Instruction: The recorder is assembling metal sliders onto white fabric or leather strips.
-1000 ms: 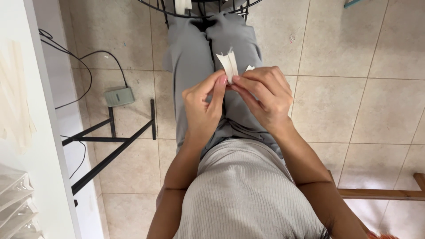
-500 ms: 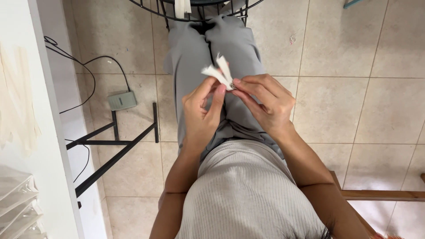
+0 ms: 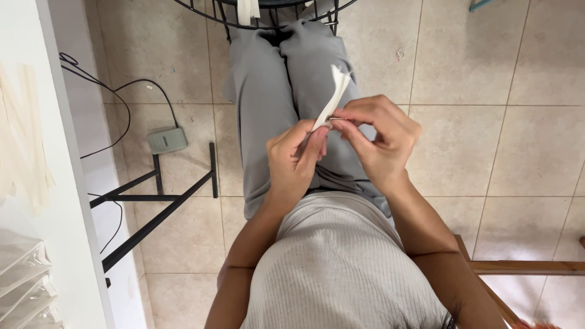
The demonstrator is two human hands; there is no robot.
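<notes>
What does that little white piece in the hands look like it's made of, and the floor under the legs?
The white piece, pinched between the left hand and right hand, looks like thin paper or light fabric: matte, creased, bending at its free tip. Which of the two, the view leaves open. The floor appears to be ceramic tile: beige, mottled, slightly glossy, with straight grout lines.

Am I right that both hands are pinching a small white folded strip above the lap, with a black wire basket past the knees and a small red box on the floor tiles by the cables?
Not quite. The left hand and right hand do pinch the white strip, and the wire basket is there, but the head view shows the box by the cables is grey, not red.
</notes>
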